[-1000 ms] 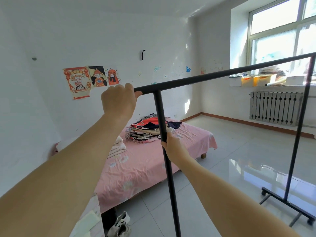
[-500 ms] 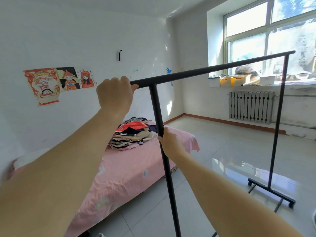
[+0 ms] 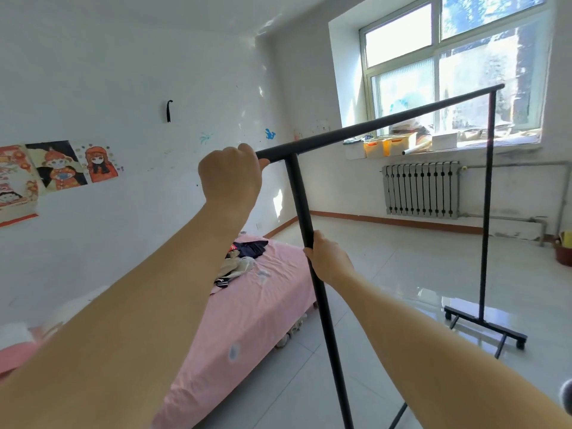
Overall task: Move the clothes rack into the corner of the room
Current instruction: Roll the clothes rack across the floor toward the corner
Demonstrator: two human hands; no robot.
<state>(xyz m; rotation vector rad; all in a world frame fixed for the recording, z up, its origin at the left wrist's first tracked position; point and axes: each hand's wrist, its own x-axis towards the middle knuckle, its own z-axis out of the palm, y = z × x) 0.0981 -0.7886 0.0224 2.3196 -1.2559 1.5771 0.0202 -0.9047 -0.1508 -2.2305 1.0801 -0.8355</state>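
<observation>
A black metal clothes rack (image 3: 380, 126) stands on the tiled floor, bare of clothes, with its top bar running from near me toward the window. My left hand (image 3: 230, 176) is closed over the near end of the top bar. My right hand (image 3: 329, 260) grips the near upright post about halfway down. The far upright ends in a wheeled foot (image 3: 486, 326) on the floor. The room corner (image 3: 263, 134) lies ahead, between the left wall and the window wall.
A bed with a pink sheet (image 3: 247, 320) and a heap of clothes (image 3: 240, 261) stands along the left wall, close beside the rack. A radiator (image 3: 421, 190) sits under the window (image 3: 448, 66). A red pot (image 3: 563, 255) stands at the far right. Open tiled floor lies ahead.
The view has swung right and forward along the bed. The rack has moved with both hands toward the window wall, and the clothes heap now sits lower, behind my left arm.
</observation>
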